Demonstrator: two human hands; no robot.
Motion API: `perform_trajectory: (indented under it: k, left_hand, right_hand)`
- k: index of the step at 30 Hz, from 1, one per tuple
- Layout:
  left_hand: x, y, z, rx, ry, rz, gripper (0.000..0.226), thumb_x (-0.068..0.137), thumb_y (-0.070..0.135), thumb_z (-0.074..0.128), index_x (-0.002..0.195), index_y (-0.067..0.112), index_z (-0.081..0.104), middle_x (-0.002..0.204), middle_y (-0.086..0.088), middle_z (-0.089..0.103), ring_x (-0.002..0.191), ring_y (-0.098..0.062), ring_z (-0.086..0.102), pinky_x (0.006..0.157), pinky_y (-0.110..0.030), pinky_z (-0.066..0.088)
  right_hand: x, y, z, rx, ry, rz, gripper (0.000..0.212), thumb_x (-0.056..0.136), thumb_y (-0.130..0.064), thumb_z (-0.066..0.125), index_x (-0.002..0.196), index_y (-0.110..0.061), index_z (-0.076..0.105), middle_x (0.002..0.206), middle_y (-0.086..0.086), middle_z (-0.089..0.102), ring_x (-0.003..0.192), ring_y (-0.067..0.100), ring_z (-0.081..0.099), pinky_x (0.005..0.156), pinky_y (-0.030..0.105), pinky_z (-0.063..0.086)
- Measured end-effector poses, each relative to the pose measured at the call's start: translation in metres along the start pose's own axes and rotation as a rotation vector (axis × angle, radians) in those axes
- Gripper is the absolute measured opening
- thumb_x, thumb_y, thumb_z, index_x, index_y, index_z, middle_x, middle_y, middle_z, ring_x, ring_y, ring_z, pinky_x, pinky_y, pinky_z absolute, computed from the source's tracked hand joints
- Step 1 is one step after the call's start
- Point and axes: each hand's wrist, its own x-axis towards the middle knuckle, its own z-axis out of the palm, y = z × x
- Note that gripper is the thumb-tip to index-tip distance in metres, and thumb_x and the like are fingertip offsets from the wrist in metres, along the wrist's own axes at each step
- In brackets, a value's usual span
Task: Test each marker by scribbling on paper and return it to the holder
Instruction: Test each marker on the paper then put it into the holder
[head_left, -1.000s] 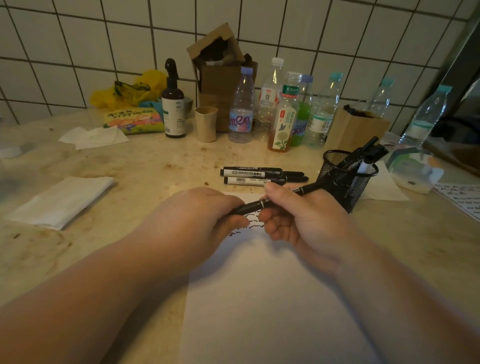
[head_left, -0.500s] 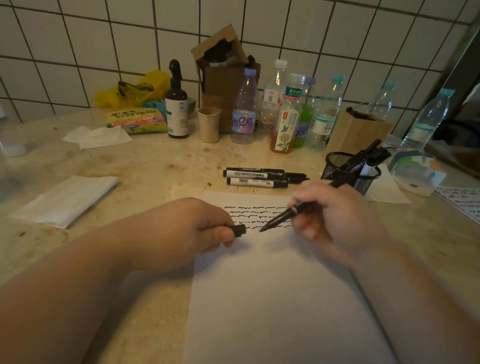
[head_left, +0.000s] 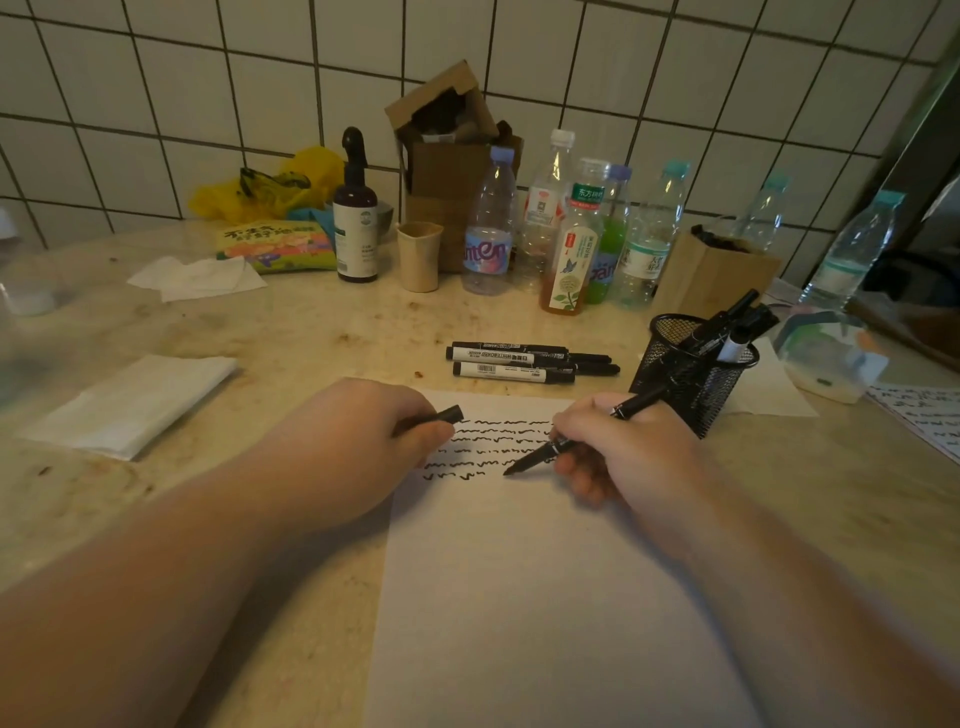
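Looking down past our forearms, we see the white paper (head_left: 545, 597) lying flat on the stone counter (head_left: 285, 332), blank near us and carrying rows of black scribbles (head_left: 493, 441) at its far end. Our right hand (head_left: 623, 452) grips an uncapped black marker (head_left: 582, 431) in a writing hold, its tip at the sheet just right of the lowest scribble. Our left hand (head_left: 358, 441) rests on the paper's left edge, curled round the marker's cap (head_left: 441, 415), whose end pokes out past the thumb. Just beyond the paper lie three markers (head_left: 519, 361) side by side. To their right stands the black mesh holder (head_left: 691, 374) with several markers leaning in it. Farther back, plastic bottles (head_left: 571, 234), a paper cup (head_left: 420, 255), a dark spray bottle (head_left: 356, 213) and a cardboard box (head_left: 452, 156) line the tiled wall (head_left: 156, 78).
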Motion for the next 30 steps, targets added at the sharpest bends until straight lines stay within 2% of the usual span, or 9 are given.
perform_trajectory:
  k: [14, 22, 30]
  left_hand:
    - [0.0013, -0.0005, 0.0021, 0.039, 0.019, -0.026, 0.031, 0.096, 0.051, 0.049, 0.096, 0.029, 0.071, 0.077, 0.008, 0.066, 0.071, -0.005, 0.057, 0.066, -0.027, 0.049]
    - [0.0015, 0.0001, 0.0027, 0.05, 0.02, -0.03, 0.031, 0.096, 0.05, 0.05, 0.09, 0.027, 0.07, 0.071, 0.007, 0.063, 0.066, -0.006, 0.056, 0.057, -0.026, 0.042]
    - [0.0014, -0.0018, 0.0036, 0.035, 0.016, -0.033, 0.031, 0.096, 0.051, 0.05, 0.094, 0.028, 0.071, 0.075, 0.008, 0.065, 0.069, -0.007, 0.058, 0.062, -0.027, 0.047]
  right_hand:
    - [0.0012, 0.0045, 0.0053, -0.032, -0.052, -0.022, 0.019, 0.093, -0.013, 0.063, 0.077, -0.006, 0.071, 0.068, 0.015, 0.07, 0.058, 0.023, 0.061, 0.058, 0.037, 0.049]
    - [0.0038, 0.005, 0.005, -0.036, 0.003, 0.008, 0.021, 0.093, -0.011, 0.062, 0.073, -0.008, 0.069, 0.064, 0.015, 0.069, 0.054, 0.022, 0.059, 0.052, 0.033, 0.048]
    - [0.0043, 0.0052, 0.0026, -0.021, 0.046, 0.032, 0.02, 0.093, -0.01, 0.061, 0.074, -0.007, 0.066, 0.061, 0.014, 0.064, 0.049, 0.018, 0.055, 0.047, 0.03, 0.044]
